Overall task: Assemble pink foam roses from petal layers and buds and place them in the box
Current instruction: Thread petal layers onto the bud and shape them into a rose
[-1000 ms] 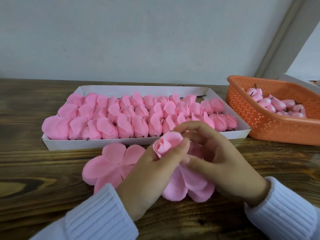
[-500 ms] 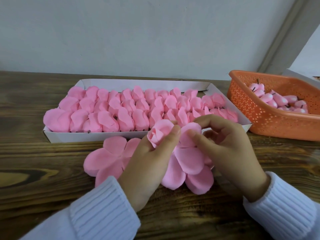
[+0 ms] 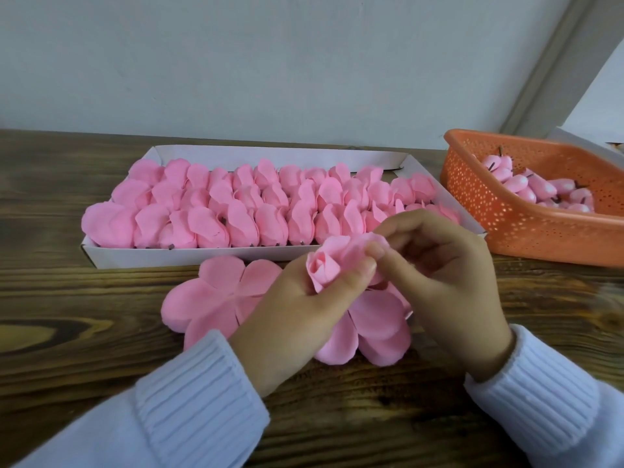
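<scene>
My left hand (image 3: 297, 309) grips a pink foam bud (image 3: 322, 266) that sits in a petal layer (image 3: 374, 327), whose lower petals hang down towards the table. My right hand (image 3: 439, 265) pinches one petal of that layer against the bud with thumb and forefinger. A second flat petal layer (image 3: 209, 295) lies on the table just left of my left hand. Behind my hands stands the white box (image 3: 202, 256), filled with rows of finished pink roses (image 3: 236, 204).
An orange perforated basket (image 3: 526, 231) with several pink buds (image 3: 526, 187) stands at the right, close to the box's right end. The wooden table (image 3: 67, 332) runs back to a grey wall.
My right hand has folded a petal up against the bud and now pinches it there. Both hands and the flower have stayed in front of the box.
</scene>
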A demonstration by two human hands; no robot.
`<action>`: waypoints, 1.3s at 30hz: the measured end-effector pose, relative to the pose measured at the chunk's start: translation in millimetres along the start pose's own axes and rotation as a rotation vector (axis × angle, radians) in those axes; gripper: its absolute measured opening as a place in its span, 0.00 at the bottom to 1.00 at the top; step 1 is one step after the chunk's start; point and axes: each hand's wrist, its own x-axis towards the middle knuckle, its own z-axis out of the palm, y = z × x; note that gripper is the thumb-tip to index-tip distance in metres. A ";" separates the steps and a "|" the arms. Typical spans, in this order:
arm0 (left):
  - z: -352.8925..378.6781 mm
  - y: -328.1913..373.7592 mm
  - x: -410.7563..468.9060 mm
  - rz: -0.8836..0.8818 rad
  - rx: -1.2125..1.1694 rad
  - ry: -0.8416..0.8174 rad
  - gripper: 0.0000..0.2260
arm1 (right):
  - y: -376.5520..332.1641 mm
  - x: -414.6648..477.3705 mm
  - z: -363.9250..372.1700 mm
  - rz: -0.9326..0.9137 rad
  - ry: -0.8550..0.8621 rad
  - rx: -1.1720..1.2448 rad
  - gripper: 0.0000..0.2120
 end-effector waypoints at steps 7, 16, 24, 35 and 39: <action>1.3 2.5 0.0 0.079 0.034 -0.004 0.11 | -2.0 0.5 1.2 -0.001 -0.079 0.199 0.05; -1.9 -3.3 -0.2 0.031 0.097 0.000 0.08 | -0.5 0.6 -0.6 0.016 -0.043 0.145 0.07; 1.4 -0.8 -1.1 -0.060 -0.124 0.112 0.18 | -1.9 0.3 0.6 0.071 -0.076 0.307 0.08; 3.9 2.4 0.1 -0.096 -0.342 0.088 0.13 | -7.7 -6.1 14.2 0.335 -0.247 0.477 0.18; 1.3 5.9 -1.9 -0.067 -0.212 -0.047 0.19 | -7.2 -4.9 12.8 0.469 -0.255 0.658 0.21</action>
